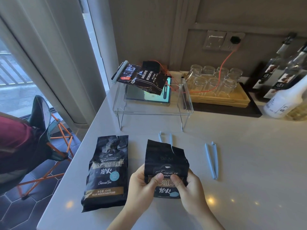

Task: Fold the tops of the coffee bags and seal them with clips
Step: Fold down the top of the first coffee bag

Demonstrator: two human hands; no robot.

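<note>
Both hands hold a black coffee bag upright near the counter's front, its torn top open and unfolded. My left hand grips its left side with the thumb on the front; my right hand grips its right side the same way. A second black coffee bag lies flat to the left, its top torn open. One light blue clip lies open to the right, and another blue clip lies just behind the held bag. A third bag, sealed with a clip, rests on the clear stand.
A clear acrylic stand with a tablet under it sits at the back. Upturned glasses on a wooden tray, bottles and an orange cable fill the back right. A folding chair stands left of the counter.
</note>
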